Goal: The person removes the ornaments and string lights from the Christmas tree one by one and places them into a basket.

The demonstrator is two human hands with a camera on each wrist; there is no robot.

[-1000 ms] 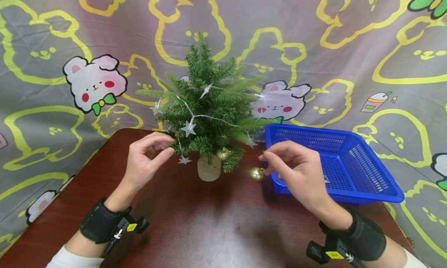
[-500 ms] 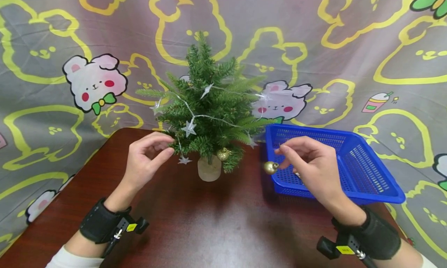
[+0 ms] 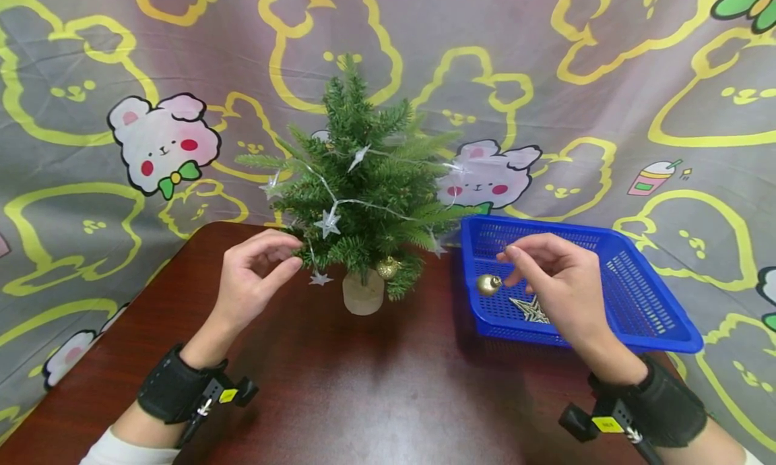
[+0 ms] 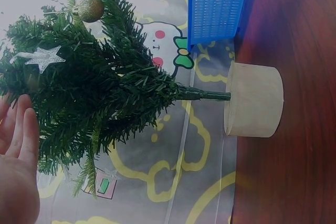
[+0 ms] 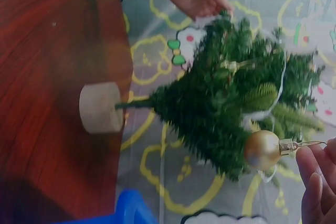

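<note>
Above the near-left part of the blue basket [image 3: 636, 340], my right hand [image 3: 560, 280] pinches the thin hanging loop of a shiny gold bauble [image 3: 488, 284]. The bauble [image 5: 262, 149] and its loop show plainly in the right wrist view. My left hand [image 3: 257, 273] is at the lower left branches of a small artificial Christmas tree [image 3: 364, 182], fingers loosely bent and a gap between thumb and forefinger. Part of that left hand [image 4: 18, 156] appears in the left wrist view. A glittery gold bauble [image 3: 388, 268] hangs low on the tree, near its pale round base [image 3: 363, 295].
A gold star ornament [image 3: 530, 310] lies in the basket, partly behind my right hand. A clear string of star lights [image 3: 328, 223] winds round the tree. The dark wooden table [image 3: 364, 397] backs onto a patterned cloth [image 3: 242, 60].
My right hand has moved right, carrying the shiny gold bauble from beside the tree to over the basket. The star ornament in the basket has come into view. My left hand has stayed put.
</note>
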